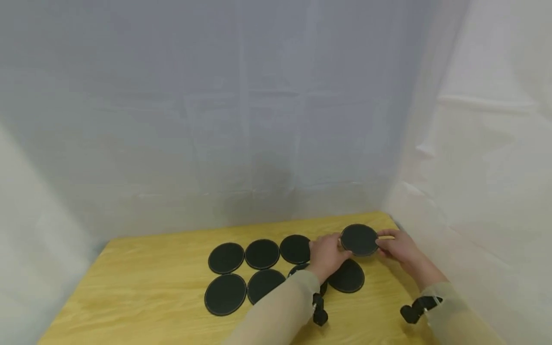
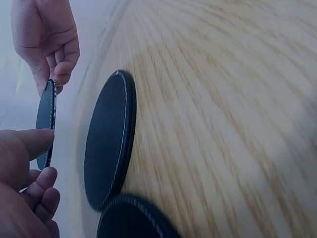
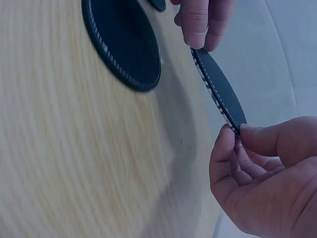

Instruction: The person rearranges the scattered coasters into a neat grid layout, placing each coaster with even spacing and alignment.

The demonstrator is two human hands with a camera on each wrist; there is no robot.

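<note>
Coaster (image 1: 359, 239) hangs above the table (image 1: 142, 292), pinched at opposite edges between left hand (image 1: 326, 253) and right hand (image 1: 398, 246)

Matt black coaster (image 1: 359, 239), wood-grain table (image 1: 151, 282)

coaster under left sleeve (image 1: 297, 269): mostly hidden | nearest coaster (image 2: 131, 220): cut by bottom edge

two rows of coasters (image 1: 262, 253) on the table (image 1: 142, 287), another coaster (image 1: 359, 239) above its right end between both hands (image 1: 364, 249)
</note>
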